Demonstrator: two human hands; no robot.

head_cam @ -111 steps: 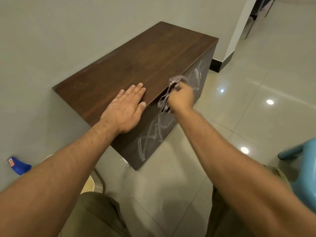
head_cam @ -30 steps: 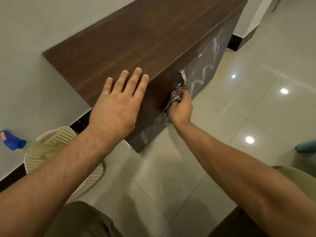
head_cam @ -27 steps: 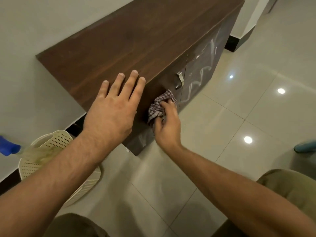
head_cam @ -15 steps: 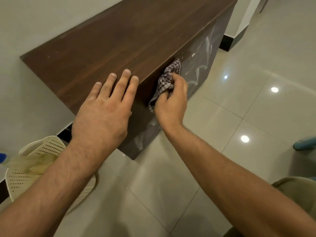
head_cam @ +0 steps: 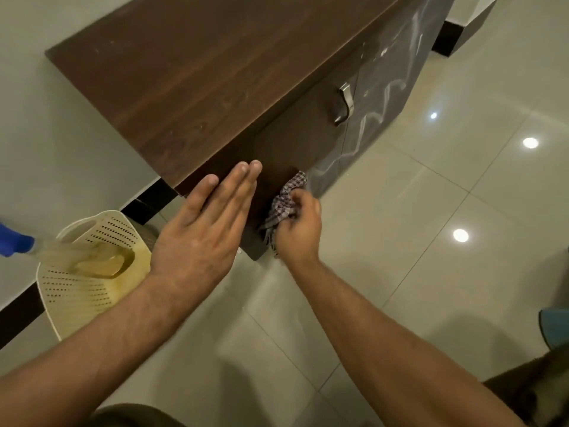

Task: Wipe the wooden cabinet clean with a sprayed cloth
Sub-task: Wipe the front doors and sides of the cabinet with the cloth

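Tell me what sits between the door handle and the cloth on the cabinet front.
Nothing: in the head view, only bare dark door panel runs from the handle down to the cloth gripped in the right hand.

Left hand (head_cam: 200,238) flat, right hand (head_cam: 300,229) fisted.

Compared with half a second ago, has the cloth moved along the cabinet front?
Yes. The cloth went down and away from the handle, toward the cabinet's near lower corner.
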